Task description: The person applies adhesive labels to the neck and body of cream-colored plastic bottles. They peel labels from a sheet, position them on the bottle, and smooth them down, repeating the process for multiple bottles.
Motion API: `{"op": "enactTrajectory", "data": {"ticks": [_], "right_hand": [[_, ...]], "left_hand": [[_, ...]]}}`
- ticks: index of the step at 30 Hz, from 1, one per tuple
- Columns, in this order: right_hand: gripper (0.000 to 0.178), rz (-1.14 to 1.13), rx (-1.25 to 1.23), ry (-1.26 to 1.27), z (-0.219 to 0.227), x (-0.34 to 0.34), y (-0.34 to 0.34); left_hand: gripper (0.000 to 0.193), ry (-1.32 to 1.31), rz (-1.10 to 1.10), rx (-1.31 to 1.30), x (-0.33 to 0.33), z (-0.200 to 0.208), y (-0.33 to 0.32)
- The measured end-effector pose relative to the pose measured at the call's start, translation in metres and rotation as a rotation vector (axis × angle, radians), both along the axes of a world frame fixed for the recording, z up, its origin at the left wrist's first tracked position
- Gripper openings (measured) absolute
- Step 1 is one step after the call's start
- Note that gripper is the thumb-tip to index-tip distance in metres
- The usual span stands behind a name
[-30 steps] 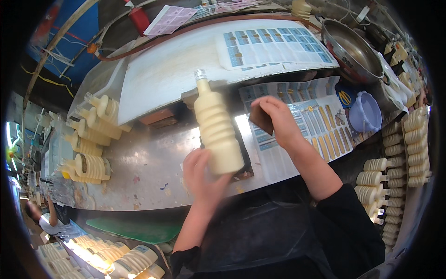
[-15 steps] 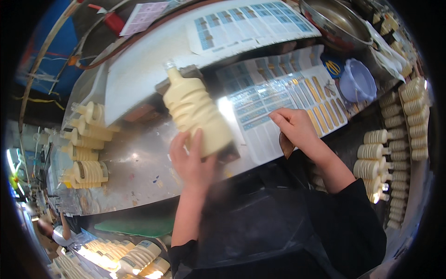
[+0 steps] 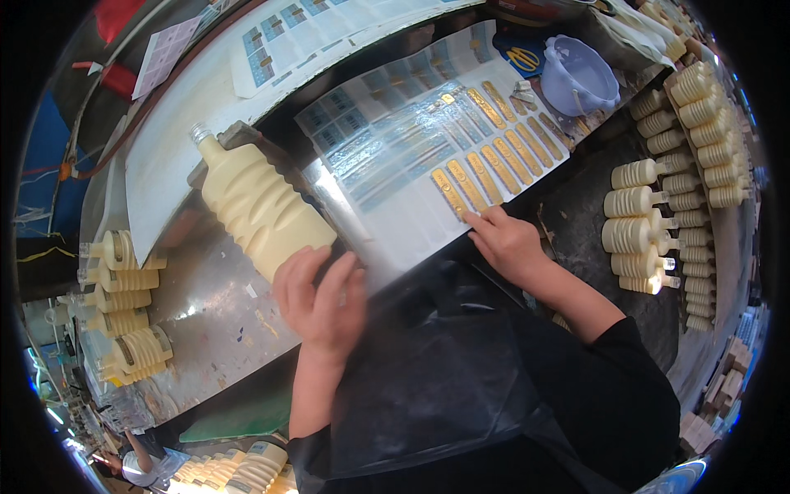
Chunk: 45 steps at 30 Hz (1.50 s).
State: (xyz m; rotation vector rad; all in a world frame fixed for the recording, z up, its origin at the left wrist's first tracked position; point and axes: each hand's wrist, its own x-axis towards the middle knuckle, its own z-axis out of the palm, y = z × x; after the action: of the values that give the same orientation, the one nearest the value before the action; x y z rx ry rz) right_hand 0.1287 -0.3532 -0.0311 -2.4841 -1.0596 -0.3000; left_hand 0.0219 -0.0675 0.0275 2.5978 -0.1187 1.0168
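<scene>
My left hand (image 3: 319, 295) grips the base of a cream ribbed plastic bottle (image 3: 255, 206) that lies tilted on the metal bench (image 3: 214, 321), neck pointing up and left. My right hand (image 3: 506, 240) rests with its fingertips on a shiny sheet of gold strip labels (image 3: 481, 169), touching the nearest gold label. The sheet lies just right of the bottle.
Cream bottles are stacked at the left (image 3: 123, 288) and in rows at the right (image 3: 658, 222). A pale purple plastic bowl (image 3: 576, 74) stands at the back right. Sheets of blue labels (image 3: 288, 29) lie on a white board behind. A dark apron (image 3: 444, 387) covers my lap.
The bottle has been tipped from nearly upright to lying back on the bench. My right hand left the spot beside the bottle and moved right and down onto the gold label sheet.
</scene>
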Motion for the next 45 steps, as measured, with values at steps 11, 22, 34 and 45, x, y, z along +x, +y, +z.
{"op": "enactTrajectory", "data": {"ticks": [11,22,34,45], "right_hand": [[0.032,0.106,-0.068,0.050,-0.001,0.008,0.007],[0.030,0.088,-0.098,0.192,0.012,0.033,0.070],[0.032,0.204,-0.333,0.309,0.021,0.012,0.080],[0.045,0.433,-0.282,0.022,-0.004,0.003,0.038]], "left_hand": [[0.029,-0.022,-0.112,-0.108,0.011,0.000,-0.003],[0.025,-0.117,0.135,-0.167,-0.003,0.003,0.018],[0.025,-0.090,0.028,-0.181,-0.004,0.001,0.021],[0.052,-0.049,0.313,-0.233,-0.004,-0.014,0.058]]}}
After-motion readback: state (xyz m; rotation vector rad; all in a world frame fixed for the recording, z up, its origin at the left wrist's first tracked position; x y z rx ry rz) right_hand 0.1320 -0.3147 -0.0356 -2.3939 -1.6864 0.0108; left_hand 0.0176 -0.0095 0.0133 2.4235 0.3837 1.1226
